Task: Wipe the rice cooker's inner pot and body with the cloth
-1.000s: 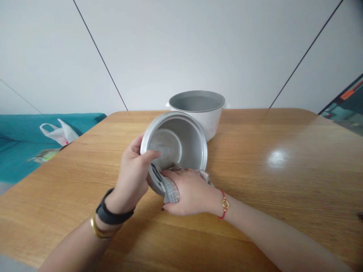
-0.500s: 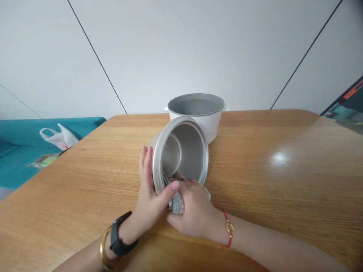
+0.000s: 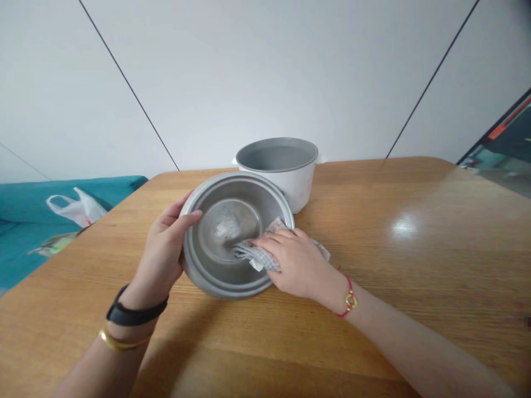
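A silver metal pot (image 3: 224,271) is tilted toward me over the wooden table (image 3: 415,265), its inside facing up. My left hand (image 3: 164,257) grips its left rim, thumb over the edge. My right hand (image 3: 296,260) presses a grey checked cloth (image 3: 259,255) against the inner wall on the pot's right side, with part of the cloth hanging out over the rim. A black band and a gold bangle sit on my left wrist, a red cord bracelet on my right.
Behind the pot stands a white cooker body (image 3: 282,168) with a grey inside. A white plastic bag (image 3: 77,209) lies on a teal surface (image 3: 25,221) left of the table. A pale wall rises behind.
The pot has turned from lying on its side to opening toward me. My left hand shifted from the pot's outer wall to its left rim. My right hand moved the cloth deeper inside.
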Demonstrator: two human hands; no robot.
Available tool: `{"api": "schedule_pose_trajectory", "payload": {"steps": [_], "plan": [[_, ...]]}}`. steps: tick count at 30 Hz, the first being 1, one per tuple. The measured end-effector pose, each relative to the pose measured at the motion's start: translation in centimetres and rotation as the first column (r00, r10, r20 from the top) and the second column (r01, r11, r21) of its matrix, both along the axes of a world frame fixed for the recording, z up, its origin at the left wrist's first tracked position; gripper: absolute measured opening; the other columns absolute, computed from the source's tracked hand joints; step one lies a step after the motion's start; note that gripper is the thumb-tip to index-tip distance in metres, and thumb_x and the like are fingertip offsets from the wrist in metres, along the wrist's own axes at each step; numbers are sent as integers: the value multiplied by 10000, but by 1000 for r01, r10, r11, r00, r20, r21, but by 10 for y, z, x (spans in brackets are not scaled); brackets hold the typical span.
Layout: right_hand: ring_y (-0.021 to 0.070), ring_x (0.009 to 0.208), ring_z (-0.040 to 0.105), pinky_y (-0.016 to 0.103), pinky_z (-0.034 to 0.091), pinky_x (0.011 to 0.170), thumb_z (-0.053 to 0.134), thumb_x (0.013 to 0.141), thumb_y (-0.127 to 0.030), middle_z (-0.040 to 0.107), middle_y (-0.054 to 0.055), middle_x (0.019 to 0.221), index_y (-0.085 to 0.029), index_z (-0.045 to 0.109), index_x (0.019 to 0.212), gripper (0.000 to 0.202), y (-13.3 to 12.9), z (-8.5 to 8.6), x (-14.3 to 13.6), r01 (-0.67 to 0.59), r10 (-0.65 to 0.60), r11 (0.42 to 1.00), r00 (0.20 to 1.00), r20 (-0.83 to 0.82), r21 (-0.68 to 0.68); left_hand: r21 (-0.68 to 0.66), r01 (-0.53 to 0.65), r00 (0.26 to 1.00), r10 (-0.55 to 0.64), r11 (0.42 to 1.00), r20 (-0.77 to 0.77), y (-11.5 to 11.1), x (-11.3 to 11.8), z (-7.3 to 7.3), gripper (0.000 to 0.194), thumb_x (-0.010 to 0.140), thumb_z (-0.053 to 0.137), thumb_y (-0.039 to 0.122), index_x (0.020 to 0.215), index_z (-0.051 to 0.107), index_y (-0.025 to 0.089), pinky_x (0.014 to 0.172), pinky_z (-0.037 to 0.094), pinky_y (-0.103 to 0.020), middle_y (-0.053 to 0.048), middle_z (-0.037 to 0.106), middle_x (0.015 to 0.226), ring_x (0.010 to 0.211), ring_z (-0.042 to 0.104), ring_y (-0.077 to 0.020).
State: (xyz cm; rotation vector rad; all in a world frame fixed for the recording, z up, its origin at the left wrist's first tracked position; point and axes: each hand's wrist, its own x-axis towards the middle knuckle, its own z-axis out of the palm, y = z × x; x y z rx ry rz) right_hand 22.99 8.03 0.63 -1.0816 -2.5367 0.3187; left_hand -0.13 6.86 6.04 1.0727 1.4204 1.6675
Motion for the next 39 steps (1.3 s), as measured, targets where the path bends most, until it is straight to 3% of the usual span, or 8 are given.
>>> {"api": "schedule_pose_trajectory", "payload": {"steps": [3, 9, 15, 21, 25, 30, 36, 39], "plan": [[258, 1196, 542, 431, 356, 955, 567, 886, -291, 653, 56, 1321, -244, 601, 1320, 438, 3, 5, 6, 75, -74, 995, 997, -14, 70, 35, -59, 998, 58, 998, 38, -19, 0, -34, 681, 665, 823, 301, 1315, 621, 277, 793, 564, -272, -28, 713, 1183, 1020, 675, -241], [343, 1052, 610, 513, 375, 942, 612, 814, -342, 744, 132, 957, -168, 717, 983, 265, -7, -6, -24, 20, -23, 1000, 991, 129, 22, -29, -58, 989, 61, 998, 135, -55, 22, -85, 501, 646, 803, 278, 1126, 657, 290, 750, 570, -316, 21, 713, 866, 808, 678, -216], [189, 885, 690, 285, 473, 733, 429, 956, -327, 762, 45, 1021, -222, 692, 1068, 305, -7, -18, -67, -121, 48, 942, 972, -232, -313, 10, 16, 998, -17, 1000, 61, -45, 44, -48, 346, 642, 741, 179, 974, 692, 266, 696, 544, -271, 21, 696, 825, 779, 660, -195], [310, 992, 630, 520, 423, 949, 601, 828, -223, 744, 113, 897, -182, 732, 922, 166, 3, -17, -25, -41, 22, 996, 974, 226, 77, -131, 105, 991, -93, 986, 92, -48, 23, -8, 494, 549, 694, 122, 1031, 700, 232, 437, 478, -220, 15, 677, 722, 524, 581, -150], [298, 1262, 464, 675, 189, 1108, 398, 975, -148, 680, 123, 1228, -202, 672, 1171, 341, 19, -8, 6, -18, -94, 908, 965, 245, 419, -198, 260, 965, -260, 945, 28, -41, 15, 12, 601, 539, 649, 70, 1120, 682, 219, 483, 526, -237, 10, 710, 790, 596, 645, -183], [287, 1214, 466, 570, 357, 965, 507, 873, -131, 699, 62, 1206, -240, 674, 1117, 315, 22, -3, 15, 94, -132, 973, 975, 178, 210, -180, 385, 922, -384, 905, 39, -12, 12, 25, 509, 533, 739, 82, 1034, 702, 164, 582, 549, -252, -25, 727, 818, 675, 671, -201], [272, 1189, 480, 476, 397, 885, 536, 855, -189, 714, 34, 1191, -292, 691, 1123, 327, 2, -11, 10, 242, -239, 970, 966, 95, -12, -36, 135, 990, -137, 990, -40, -31, 17, -42, 615, 586, 880, 179, 1157, 650, 187, 738, 548, -248, -38, 726, 1010, 860, 665, -195], [300, 1189, 484, 578, 367, 951, 567, 831, -193, 712, 41, 1207, -294, 684, 1167, 369, -16, -13, 2, 231, -229, 973, 970, 80, -18, -36, -38, 986, 43, 999, 162, -50, 31, -77, 579, 612, 843, 162, 1139, 609, 210, 768, 543, -239, -6, 714, 991, 871, 654, -164]]}}
